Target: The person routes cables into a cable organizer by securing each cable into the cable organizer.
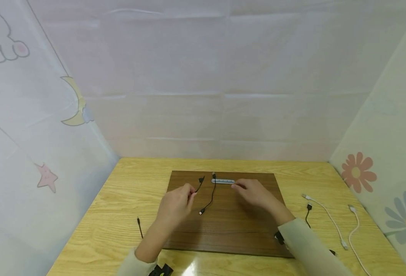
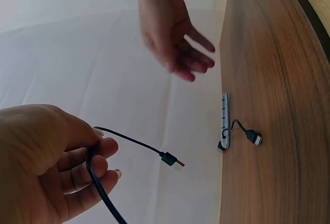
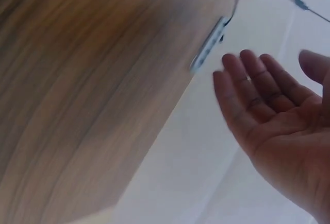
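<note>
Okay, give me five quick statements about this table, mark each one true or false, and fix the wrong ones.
1. The left hand holds a black cable. True.
2. The right hand grips a plug. False: the right hand holds nothing.
3. The pale strip lies near the board's far edge. True.
4. Both white cables lie on the board. False: they lie on the table, to the board's right.
5. Another black cable crosses the strip. True.
</note>
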### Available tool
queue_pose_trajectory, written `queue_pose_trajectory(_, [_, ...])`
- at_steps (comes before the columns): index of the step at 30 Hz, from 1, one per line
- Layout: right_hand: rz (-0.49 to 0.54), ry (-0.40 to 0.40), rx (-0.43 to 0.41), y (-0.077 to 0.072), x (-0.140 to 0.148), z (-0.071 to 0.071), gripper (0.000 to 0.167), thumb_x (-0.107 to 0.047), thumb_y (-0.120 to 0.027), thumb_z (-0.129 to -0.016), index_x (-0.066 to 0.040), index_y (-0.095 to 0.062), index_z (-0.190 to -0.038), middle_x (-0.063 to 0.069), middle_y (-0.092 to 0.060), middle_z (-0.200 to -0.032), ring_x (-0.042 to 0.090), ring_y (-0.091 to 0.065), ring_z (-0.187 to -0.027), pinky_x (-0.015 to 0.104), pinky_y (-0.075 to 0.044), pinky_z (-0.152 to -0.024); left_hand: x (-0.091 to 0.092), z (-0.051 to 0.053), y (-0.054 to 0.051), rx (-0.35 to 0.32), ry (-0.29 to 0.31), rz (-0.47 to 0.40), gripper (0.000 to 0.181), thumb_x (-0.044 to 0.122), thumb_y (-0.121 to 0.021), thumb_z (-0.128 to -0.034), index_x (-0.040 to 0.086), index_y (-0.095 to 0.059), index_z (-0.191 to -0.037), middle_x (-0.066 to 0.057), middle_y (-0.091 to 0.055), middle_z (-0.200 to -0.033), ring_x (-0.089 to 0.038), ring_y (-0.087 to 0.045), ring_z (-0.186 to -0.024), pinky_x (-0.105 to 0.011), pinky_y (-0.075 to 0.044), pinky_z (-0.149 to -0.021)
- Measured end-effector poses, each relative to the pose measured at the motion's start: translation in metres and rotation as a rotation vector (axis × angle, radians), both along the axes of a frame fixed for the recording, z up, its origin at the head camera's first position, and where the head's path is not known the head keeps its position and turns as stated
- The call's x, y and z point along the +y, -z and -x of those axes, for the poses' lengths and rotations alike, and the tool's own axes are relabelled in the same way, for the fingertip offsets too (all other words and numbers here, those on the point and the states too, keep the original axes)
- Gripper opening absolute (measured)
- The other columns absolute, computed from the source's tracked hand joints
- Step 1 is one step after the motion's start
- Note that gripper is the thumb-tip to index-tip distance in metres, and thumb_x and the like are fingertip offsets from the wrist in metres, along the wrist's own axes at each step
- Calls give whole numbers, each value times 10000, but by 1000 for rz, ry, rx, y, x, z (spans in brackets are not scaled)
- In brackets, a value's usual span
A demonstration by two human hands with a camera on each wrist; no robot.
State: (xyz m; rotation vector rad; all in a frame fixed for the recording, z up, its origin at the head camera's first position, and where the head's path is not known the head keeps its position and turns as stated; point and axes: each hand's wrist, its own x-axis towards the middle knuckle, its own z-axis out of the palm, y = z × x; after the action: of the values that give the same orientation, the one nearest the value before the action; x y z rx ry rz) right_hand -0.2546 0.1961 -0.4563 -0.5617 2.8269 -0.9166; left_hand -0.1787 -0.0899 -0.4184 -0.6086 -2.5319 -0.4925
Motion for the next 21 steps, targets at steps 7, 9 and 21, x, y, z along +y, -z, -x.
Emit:
queue_pose_trajectory(7, [143, 35, -115, -9, -20, 11, 459, -438, -425, -1086, -79, -711, -1099, 26, -734, -972, 157, -694, -884, 448, -546, -860, 10, 0, 3, 4, 51, 10, 76, 114, -735, -931, 82, -670, -909, 29, -664, -720, -41, -516, -540, -155, -394, -466])
queue_pose_trajectory(9, [193, 34, -156, -10, -24, 13, 492, -457, -412, -1085, -60, -696, -1151, 62, -738, -999, 199, -714, -910, 448, -559, -860, 13, -1, 4, -4, 61, 9, 80, 116, -734, -932, 83, -665, -908, 24, -669, -728, -47, -531, -546, -158, -399, -468])
queue_pose_trajectory(21, [459, -22, -498, -2, -38, 23, 741, -556, -294, -1081, 101, -632, -1141, 222, -730, -980, 342, -727, -884, 454, -608, -765, 27, -4, 15, -2, 140, 51, 83, 133, -739, -933, 106, -661, -924, 39, -687, -759, -41, -551, -585, -157, -438, -496])
